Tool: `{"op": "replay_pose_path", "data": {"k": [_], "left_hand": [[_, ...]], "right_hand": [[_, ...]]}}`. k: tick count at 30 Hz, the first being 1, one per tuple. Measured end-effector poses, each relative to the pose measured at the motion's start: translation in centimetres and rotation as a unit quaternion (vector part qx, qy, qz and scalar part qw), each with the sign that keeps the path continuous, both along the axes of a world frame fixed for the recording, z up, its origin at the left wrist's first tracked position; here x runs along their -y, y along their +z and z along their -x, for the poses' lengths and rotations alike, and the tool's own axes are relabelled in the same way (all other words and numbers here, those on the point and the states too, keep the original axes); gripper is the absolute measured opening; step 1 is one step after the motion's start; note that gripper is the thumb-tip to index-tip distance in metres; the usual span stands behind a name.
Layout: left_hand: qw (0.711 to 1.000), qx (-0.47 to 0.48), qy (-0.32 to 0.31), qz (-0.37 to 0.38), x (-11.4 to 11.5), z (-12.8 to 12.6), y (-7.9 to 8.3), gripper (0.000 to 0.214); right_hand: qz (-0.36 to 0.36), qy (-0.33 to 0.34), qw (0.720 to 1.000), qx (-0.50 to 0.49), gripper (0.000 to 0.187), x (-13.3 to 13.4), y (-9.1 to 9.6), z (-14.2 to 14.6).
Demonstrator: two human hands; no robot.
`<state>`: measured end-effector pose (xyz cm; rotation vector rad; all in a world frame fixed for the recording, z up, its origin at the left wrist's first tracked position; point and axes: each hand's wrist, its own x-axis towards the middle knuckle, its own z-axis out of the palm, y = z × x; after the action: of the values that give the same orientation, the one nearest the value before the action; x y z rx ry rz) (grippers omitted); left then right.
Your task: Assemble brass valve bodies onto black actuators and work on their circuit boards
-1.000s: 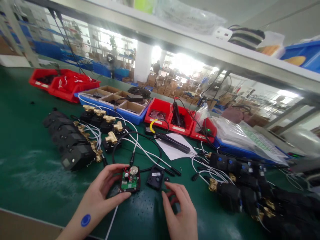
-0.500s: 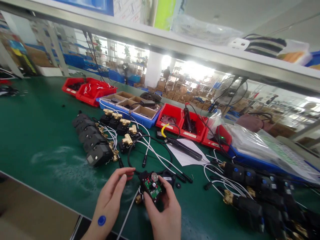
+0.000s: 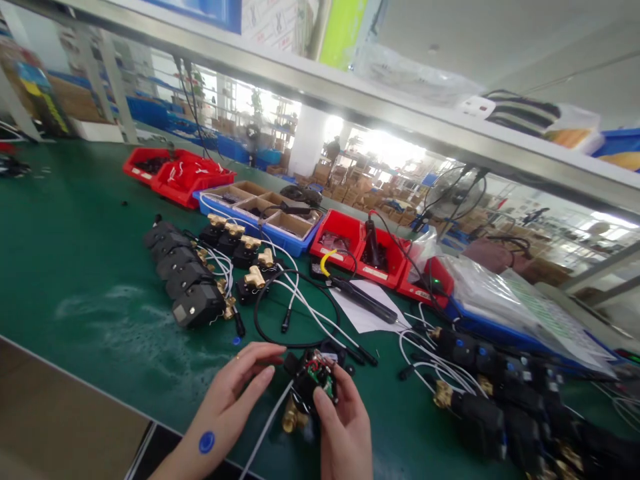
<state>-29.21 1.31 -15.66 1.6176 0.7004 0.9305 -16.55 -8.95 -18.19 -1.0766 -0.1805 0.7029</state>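
Observation:
My right hand (image 3: 346, 421) grips a small black valve actuator (image 3: 303, 392) with its housing off, thumb in front and fingers behind. Inside it a green circuit board (image 3: 327, 387) with red wires shows. A brass valve body (image 3: 290, 419) sticks out below, and a grey cable (image 3: 267, 427) runs from the unit toward the bench edge. Just left of the unit, my left hand (image 3: 239, 387) has its fingers stretched out and thumb apart, holding nothing. A blue round dot (image 3: 207, 442) is on that wrist. Behind the unit lies a dark round cover (image 3: 334, 350), partly hidden.
Finished-looking black actuators (image 3: 183, 277) stand in a row at left, brass-topped units (image 3: 254, 277) beside them. More actuators with white cables (image 3: 480, 407) lie at right. A power screwdriver (image 3: 367, 301) rests on white paper. Red bins (image 3: 377, 273) and a blue divided tray (image 3: 295, 245) line the back.
My right hand has tilted the actuator, so its brass valve body shows more and the board faces more to the right. My left hand has moved slightly right, staying beside it.

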Motion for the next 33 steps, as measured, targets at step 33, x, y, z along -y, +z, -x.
{"op": "replay_pose_path", "data": {"k": [33], "left_hand": [[0.968, 0.041, 0.081, -0.235, 3.7, -5.9, 2.2, 0.012]], "right_hand": [[0.003, -0.115, 0.987, 0.111, 0.053, 2.2, 1.4, -1.6]]}}
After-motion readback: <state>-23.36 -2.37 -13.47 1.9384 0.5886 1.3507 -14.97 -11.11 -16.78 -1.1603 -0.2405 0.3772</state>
